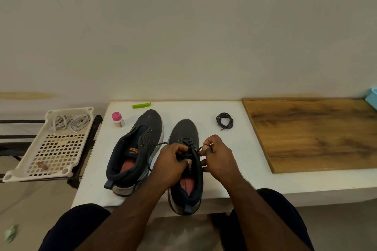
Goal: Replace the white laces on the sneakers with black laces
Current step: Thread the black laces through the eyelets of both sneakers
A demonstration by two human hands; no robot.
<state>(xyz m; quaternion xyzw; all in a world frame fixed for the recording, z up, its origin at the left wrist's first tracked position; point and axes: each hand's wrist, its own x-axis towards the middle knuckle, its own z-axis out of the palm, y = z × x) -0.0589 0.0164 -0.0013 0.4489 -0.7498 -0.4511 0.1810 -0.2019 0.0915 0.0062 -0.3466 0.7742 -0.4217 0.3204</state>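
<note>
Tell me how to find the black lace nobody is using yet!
Start at the white table with two dark sneakers. Look right of the right sneaker, toward the wooden board. The spare black lace lies there alone, coiled into a small ring, unlike the lace the hands are threading.

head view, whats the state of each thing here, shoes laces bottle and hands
right sneaker: upright, partly laced in black
left sneaker: tilted, no laces
spare black lace: coiled, loose on table
white laces: removed, lying in basket
bottle: upright, pink cap on
left hand: grips right sneaker's lace
right hand: pinches lace end
</note>
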